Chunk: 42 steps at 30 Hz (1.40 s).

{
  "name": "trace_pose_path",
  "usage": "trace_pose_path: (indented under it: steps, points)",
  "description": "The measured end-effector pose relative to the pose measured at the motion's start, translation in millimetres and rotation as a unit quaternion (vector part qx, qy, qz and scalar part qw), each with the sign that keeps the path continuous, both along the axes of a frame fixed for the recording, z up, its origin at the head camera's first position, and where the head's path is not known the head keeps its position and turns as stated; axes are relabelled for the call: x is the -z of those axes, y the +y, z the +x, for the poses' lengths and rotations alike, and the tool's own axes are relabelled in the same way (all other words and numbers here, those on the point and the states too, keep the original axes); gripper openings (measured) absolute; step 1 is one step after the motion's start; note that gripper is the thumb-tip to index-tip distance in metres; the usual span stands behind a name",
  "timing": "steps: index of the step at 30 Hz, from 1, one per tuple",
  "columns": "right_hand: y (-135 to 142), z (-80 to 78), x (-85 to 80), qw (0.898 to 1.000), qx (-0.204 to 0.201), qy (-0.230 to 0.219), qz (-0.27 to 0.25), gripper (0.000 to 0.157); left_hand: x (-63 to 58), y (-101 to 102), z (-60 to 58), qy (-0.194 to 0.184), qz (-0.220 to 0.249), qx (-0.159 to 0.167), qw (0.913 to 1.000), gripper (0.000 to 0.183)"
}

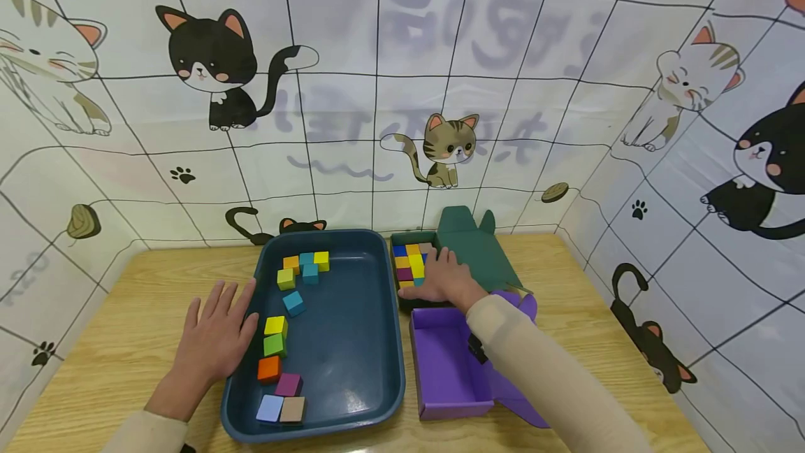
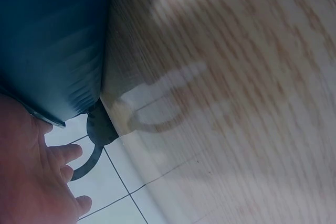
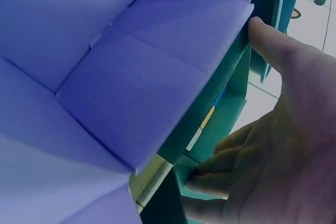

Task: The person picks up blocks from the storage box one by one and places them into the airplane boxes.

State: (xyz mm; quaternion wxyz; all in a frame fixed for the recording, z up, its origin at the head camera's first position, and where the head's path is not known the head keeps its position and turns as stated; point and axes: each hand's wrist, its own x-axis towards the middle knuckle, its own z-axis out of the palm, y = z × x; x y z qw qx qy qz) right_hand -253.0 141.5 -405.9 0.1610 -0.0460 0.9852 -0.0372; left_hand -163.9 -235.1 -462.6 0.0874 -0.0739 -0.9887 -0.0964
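My left hand (image 1: pixel 216 331) lies over the left rim of a dark blue tray (image 1: pixel 352 341), fingers stretched out and holding nothing. In the left wrist view, that hand (image 2: pixel 31 171) appears beside the tray's outer wall (image 2: pixel 52 40). My right hand (image 1: pixel 445 278) reaches over a dark green cardboard box (image 1: pixel 415 237) packed with colored cubes (image 1: pixel 402 262), partly covering them. The right wrist view shows its fingers (image 3: pixel 215 182) extended over the green box, with the thumb spread toward the near edge. No cube shows in that hand; its fingertips are partly hidden.
Several loose cubes lie along the tray's left side, including a blue one (image 1: pixel 293 303) and an orange-red one (image 1: pixel 269 370). An open purple box (image 1: pixel 449 411) stands in front of the green box, under the right forearm. The green lid (image 1: pixel 474 257) folds back rightward. A cat-print curtain (image 1: pixel 339 110) surrounds the wooden table (image 1: pixel 157 278).
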Motion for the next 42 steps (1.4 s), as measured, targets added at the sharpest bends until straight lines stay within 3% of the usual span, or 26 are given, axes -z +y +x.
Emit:
trace_pose_path:
  steps: [18,32,42]
  points:
    - [43.9,-21.4,-10.8,0.997,0.043,-0.065,-0.004,0.116,-1.1,0.2,1.1,-0.004,0.001,-0.004,1.0000,0.059]
    - [67.2,-29.0,-13.8,0.994,0.059,-0.090,-0.010,0.115,0.7,-0.6,-0.4,0.005,0.000,-0.006,1.0000,0.059]
    - [99.9,-30.6,-8.9,0.992,0.078,-0.094,-0.028,0.115,-2.0,1.1,1.0,-0.003,0.003,-0.003,1.0000,0.059]
